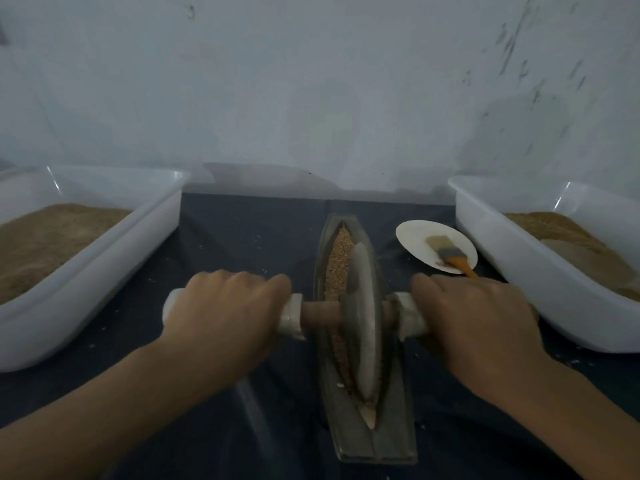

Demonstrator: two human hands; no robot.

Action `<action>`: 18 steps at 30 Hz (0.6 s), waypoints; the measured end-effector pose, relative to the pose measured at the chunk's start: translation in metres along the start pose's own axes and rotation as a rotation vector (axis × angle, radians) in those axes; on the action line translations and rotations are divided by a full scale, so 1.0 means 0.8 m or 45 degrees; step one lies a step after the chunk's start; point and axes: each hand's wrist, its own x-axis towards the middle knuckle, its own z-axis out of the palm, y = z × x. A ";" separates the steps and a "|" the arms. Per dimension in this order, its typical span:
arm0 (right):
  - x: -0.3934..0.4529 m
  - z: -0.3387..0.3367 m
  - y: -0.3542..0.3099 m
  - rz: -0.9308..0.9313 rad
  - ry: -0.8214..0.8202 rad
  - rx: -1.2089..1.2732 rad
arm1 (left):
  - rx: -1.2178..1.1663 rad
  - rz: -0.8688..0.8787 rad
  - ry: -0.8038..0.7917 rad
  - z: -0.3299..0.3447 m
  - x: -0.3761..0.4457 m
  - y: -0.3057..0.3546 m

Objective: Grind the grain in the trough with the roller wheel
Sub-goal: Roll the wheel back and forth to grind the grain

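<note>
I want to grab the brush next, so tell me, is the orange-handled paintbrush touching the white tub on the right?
Apart. The head view shows the orange-handled paintbrush lying on the round white plate, with dark cloth visible between it and the white tub.

Dim, bluish light. Pale whitewashed plaster wall [311, 81] behind, scuffed with dark marks at the upper right. Dark navy cloth-covered bench [249, 230] meets the wall's base, scattered with pale specks.
</note>
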 end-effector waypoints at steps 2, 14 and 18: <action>0.018 0.019 0.006 0.034 -0.037 0.004 | 0.007 -0.090 -0.069 0.017 0.022 0.001; 0.089 0.073 0.023 0.145 -0.074 -0.183 | -0.127 -0.272 -0.183 0.059 0.097 -0.015; 0.023 0.021 0.005 -0.002 0.076 -0.097 | -0.052 -0.143 -0.090 0.020 0.024 -0.001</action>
